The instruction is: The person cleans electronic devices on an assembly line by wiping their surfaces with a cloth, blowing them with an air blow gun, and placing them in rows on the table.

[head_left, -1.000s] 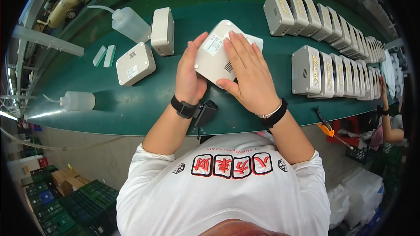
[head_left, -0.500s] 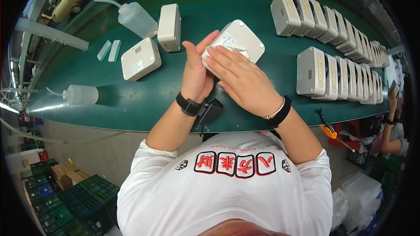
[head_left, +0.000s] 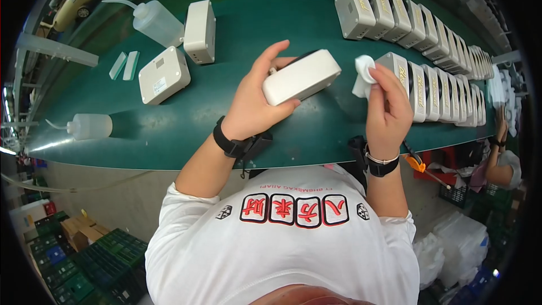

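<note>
A pale white, rounded-edged plastic box [head_left: 305, 81] was held over the green worktop [head_left: 226, 146], apart from a crumpled white cloth [head_left: 363, 74].
The left hand [head_left: 253, 103] gripped the box at its left end; the right hand [head_left: 390, 114] pinched the cloth between its fingertips. Leftward, a labelled white box [head_left: 164, 74] lay near a translucent plastic squeeze bottle [head_left: 158, 24]; rightward stood two rows of white boxes with gold lettering [head_left: 354, 14].

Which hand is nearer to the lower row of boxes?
Right: the right hand, with a cloth, is just beside the row; the left hand, gripping another box, is farther left.
</note>
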A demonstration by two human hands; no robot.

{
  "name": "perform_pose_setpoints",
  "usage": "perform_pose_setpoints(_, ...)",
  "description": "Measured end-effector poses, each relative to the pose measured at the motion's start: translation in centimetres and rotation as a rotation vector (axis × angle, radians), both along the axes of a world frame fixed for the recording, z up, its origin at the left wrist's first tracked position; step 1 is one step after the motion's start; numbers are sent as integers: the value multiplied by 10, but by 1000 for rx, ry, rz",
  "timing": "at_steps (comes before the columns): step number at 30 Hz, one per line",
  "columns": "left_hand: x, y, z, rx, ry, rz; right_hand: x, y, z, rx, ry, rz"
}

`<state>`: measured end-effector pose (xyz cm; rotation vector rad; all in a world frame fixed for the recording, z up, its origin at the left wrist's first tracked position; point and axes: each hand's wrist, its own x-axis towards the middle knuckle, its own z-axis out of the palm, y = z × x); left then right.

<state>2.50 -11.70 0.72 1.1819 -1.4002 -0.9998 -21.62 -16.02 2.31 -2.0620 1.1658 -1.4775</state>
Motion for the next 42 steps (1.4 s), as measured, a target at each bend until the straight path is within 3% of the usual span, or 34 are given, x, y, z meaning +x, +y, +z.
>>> perform_pose_setpoints(2,-2,0,-4,-9,-25,-45,10,1,3,-35,60,59)
perform_pose_setpoints(8,-5,-1,-10,-63,-83,-66,46,20,-15,-83,584,356)
perform_pose_setpoints(13,-11,1,-7,-34,-96,-20,56,31,-11,-71,606,442)
perform_pose_setpoints(17,-10,0,-8,-85,-190,-26,37,17,-24,-47,607,149)
perform_pose_setpoints(20,-11,0,-8,-96,-185,-25,40,24,-20,-25,573,144)
perform_pose_setpoints(24,-13,2,-5,-73,-184,-15,53,41,-6,-48,665,371)
perform_pose_setpoints(27,-14,2,-7,-57,-186,0,42,26,-15,-77,657,237)
perform_pose_setpoints(30,-11,2,-7,-50,-156,1,30,8,-30,217,120,238)
perform_pose_setpoints(33,-5,2,-9,6,-34,2,24,0,-29,717,-358,423)
perform_pose_setpoints(37,-1,-1,2,-74,331,-39,28,-3,-29,611,-445,506)
perform_pose_setpoints(39,2,-3,-3,-125,405,-107,32,-3,-17,674,-606,562)
perform_pose_setpoints(42,15,-3,-11,-141,407,-216,29,-8,-5,487,-522,532)
